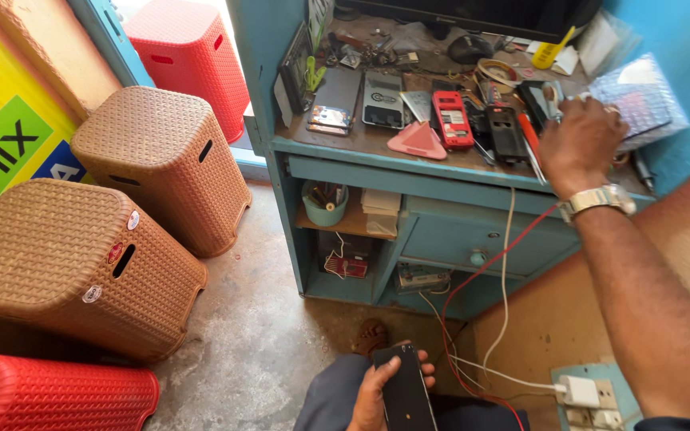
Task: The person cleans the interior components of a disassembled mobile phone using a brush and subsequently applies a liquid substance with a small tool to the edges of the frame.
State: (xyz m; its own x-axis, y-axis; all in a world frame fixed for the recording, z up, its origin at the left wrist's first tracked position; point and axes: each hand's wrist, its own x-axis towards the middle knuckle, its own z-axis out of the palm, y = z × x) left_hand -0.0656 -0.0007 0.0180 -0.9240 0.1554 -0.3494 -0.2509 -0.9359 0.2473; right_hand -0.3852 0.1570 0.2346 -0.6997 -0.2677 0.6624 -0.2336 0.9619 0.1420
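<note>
Head view: left hand [377, 391] grips black phone [406, 391]; right hand [580, 144] on desk [377, 148].

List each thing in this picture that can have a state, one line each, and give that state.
left hand: gripping the black phone
black phone: screen dark, held over the lap
right hand: reaching onto the desk, touching the bubble-wrap packet
bubble-wrap packet: lying on the desk
red phone: lying flat
white charger: plugged in

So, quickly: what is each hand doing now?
Left hand: closed on a black phone.
Right hand: on the cluttered desk; grip cannot be told.
</note>
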